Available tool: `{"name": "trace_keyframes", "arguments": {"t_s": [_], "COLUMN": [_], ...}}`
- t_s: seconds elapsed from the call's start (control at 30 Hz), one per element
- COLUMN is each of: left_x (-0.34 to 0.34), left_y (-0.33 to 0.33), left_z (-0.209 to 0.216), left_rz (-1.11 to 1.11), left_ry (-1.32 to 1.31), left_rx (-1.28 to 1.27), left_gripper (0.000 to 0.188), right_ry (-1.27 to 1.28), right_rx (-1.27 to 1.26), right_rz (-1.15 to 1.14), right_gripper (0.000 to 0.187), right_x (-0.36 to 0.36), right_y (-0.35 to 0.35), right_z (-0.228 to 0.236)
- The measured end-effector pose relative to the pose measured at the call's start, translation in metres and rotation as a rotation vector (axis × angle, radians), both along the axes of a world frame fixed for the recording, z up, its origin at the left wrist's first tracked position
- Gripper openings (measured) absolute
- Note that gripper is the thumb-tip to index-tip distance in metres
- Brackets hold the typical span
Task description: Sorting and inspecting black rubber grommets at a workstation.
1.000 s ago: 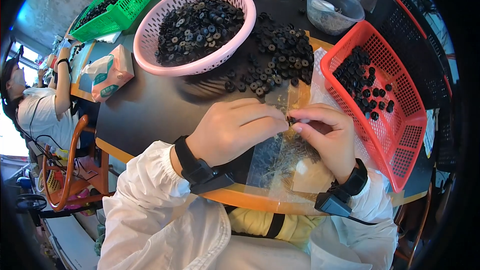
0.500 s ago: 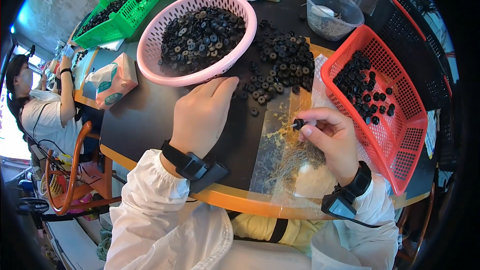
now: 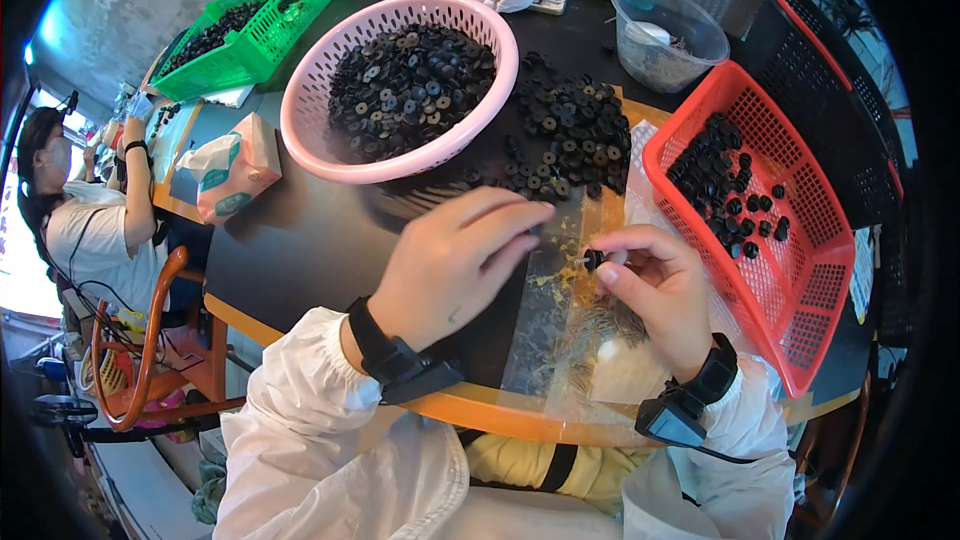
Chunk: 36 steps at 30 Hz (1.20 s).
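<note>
My right hand [image 3: 665, 290] pinches a small metal pin that carries black rubber washers [image 3: 593, 259], its bare tip pointing left. Just to the left, my left hand [image 3: 450, 265] hovers over the table with its fingers drawn together. Whatever lies between those fingertips is hidden and slightly blurred. Beyond the hands spreads a loose pile of black washers [image 3: 570, 135]. A pink basin [image 3: 400, 172] full of such washers stands at its left. Beneath my right hand lie many thin metal pins [image 3: 595, 335] on a clear sheet taped to the table.
At the right a red basket [image 3: 800, 290] holds several black assembled pieces [image 3: 725, 180]. A clear tub [image 3: 670, 35] sits behind it. Farther left are a tissue pack [image 3: 237, 170] and a green basket [image 3: 240, 45]. Another person [image 3: 90, 210] sits at the far left.
My left hand has moved right and nearer, from the basin's edge toward the pin in my right hand. The right hand has stayed nearly in place, still holding the pin with its washers.
</note>
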State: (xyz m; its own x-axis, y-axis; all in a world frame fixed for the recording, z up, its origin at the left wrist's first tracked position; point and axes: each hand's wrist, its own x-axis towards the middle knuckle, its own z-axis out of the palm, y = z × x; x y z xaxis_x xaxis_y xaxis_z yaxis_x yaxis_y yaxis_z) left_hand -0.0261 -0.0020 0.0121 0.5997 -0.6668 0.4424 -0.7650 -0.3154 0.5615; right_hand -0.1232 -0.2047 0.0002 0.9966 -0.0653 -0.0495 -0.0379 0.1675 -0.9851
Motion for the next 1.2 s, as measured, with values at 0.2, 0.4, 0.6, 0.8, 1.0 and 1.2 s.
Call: {"name": "trace_keyframes", "arguments": {"t_s": [0.2, 0.4, 0.6, 0.8, 1.0, 1.2], "left_x": [-0.014, -0.009, -0.013, -0.013, -0.013, -0.011], "left_y": [-0.005, -0.006, -0.009, -0.008, -0.009, -0.007], "left_z": [-0.006, -0.012, -0.014, -0.018, -0.015, -0.017], "left_rz": [-0.148, -0.221, -0.237, -0.253, -0.230, -0.238], "left_ry": [0.669, 0.499, 0.562, 0.539, 0.546, 0.530], "left_rx": [-0.265, -0.375, -0.434, -0.440, -0.434, -0.390], "left_gripper": [0.026, 0.028, 0.028, 0.029, 0.029, 0.027], "right_ry": [-0.084, -0.147, -0.255, -0.264, -0.278, -0.261], "right_rx": [0.004, -0.092, -0.194, -0.248, -0.258, -0.261], "right_rz": [-0.011, -0.010, -0.034, -0.009, -0.002, -0.013], "right_gripper": [0.025, 0.024, 0.024, 0.026, 0.025, 0.025], "right_x": [-0.003, -0.001, -0.001, -0.001, -0.001, 0.000], "right_y": [0.002, 0.004, 0.001, 0.000, -0.001, 0.000], "right_z": [-0.003, -0.003, -0.007, -0.008, -0.008, -0.008]}}
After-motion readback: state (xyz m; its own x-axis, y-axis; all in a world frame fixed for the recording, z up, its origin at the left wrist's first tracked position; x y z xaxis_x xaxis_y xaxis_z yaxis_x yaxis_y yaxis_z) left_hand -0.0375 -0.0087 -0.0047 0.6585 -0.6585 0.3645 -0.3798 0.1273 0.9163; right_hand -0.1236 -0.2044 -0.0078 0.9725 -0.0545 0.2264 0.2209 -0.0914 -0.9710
